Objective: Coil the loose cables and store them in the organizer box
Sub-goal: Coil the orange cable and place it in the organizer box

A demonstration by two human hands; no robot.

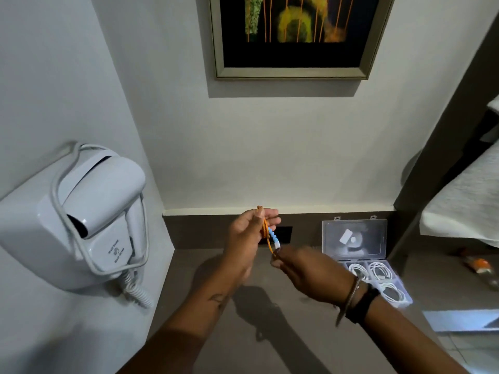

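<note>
An orange cable (266,233) with a light blue connector end is looped around the fingers of my left hand (247,238), held up over the brown counter. My right hand (302,271), blurred, pinches the cable's lower end just below the blue connector. To the right stands the clear plastic organizer box (353,238), its lid raised against the wall. Coiled white cables (380,271) lie in its compartments, partly hidden behind my right wrist.
A white wall-mounted hair dryer (89,214) with a curly cord hangs at the left. A framed picture (294,36) is on the wall above. The brown counter (205,265) runs below. A white cloth-covered surface (464,201) is at the right, with an orange object (480,265) under it.
</note>
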